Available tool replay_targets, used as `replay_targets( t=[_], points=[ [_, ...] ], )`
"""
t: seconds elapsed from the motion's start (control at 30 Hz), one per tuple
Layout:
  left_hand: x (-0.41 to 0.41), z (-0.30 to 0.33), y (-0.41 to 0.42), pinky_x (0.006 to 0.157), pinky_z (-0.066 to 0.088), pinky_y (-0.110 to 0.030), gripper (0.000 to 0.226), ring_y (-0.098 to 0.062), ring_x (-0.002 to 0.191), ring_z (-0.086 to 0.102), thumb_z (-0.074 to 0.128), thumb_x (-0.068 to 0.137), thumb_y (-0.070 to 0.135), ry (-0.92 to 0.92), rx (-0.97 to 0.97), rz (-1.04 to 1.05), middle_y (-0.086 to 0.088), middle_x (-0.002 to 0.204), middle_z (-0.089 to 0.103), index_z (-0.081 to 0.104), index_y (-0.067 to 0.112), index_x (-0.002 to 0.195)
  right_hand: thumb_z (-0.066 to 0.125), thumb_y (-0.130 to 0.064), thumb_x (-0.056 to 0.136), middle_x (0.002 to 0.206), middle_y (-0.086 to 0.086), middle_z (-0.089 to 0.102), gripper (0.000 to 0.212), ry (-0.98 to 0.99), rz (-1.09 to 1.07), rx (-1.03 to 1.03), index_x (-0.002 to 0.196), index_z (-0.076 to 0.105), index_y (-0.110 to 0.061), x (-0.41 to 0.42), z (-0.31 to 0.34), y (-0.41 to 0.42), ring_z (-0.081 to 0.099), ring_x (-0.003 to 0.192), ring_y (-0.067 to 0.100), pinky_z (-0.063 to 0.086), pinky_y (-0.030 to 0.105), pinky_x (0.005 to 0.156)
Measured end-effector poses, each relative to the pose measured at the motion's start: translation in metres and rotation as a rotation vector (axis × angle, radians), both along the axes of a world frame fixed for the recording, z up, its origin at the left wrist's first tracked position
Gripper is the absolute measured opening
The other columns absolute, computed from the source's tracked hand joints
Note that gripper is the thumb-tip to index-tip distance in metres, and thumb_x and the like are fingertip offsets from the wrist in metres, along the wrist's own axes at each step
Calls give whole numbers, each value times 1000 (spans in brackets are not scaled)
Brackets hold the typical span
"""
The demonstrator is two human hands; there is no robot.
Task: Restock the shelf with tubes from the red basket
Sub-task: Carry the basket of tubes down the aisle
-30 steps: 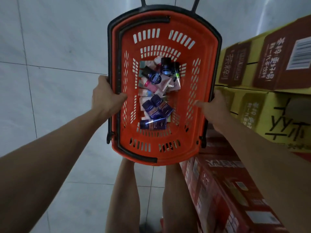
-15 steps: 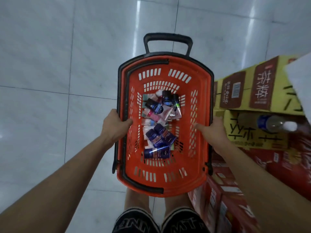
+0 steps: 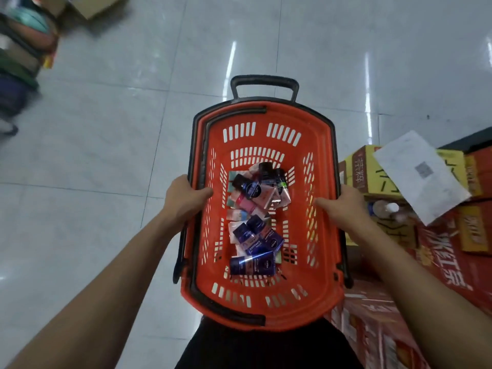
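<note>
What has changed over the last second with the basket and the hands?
The view has tilted up: more floor lies ahead, and the paper sheet on the yellow cartons and goods at far left have come into sight. Nothing was taken or let go. The left hand and right hand still grip the red basket by its side rims, and the tubes lie as before.

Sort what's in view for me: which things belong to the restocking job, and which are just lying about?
Job:
red basket
tubes
left hand and right hand, gripping the basket's sides

Lying about:
cartons
paper sheet
bottle
</note>
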State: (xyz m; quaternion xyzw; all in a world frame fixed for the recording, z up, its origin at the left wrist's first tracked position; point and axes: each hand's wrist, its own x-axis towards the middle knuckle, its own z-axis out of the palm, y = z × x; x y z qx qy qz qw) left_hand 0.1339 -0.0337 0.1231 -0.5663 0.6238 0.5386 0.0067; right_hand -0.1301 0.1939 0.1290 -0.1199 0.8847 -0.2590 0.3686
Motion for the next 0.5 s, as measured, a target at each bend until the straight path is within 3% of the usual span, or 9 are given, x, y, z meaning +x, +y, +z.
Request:
replay_targets(
  t=[0.23, 0.5],
  points=[
    [31, 78, -10, 82, 64, -45, 54, -18, 79, 79, 81, 84, 48, 124, -83, -8, 1, 101, 77, 62, 17, 124, 77, -33, 88, 97, 2, 67, 51, 99, -16, -116, 127, 53, -10, 36, 72, 1, 70, 75, 14, 53, 28, 60],
    [62, 100, -17, 80, 64, -39, 52, -18, 78, 78, 80, 85, 50, 124, -237, -52, 2, 100, 77, 63, 17, 122, 77, -43, 87, 105, 5, 68, 56, 256, 28, -121, 125, 53, -10, 71, 97, -8, 67, 78, 18, 51, 27, 61]
  ],
)
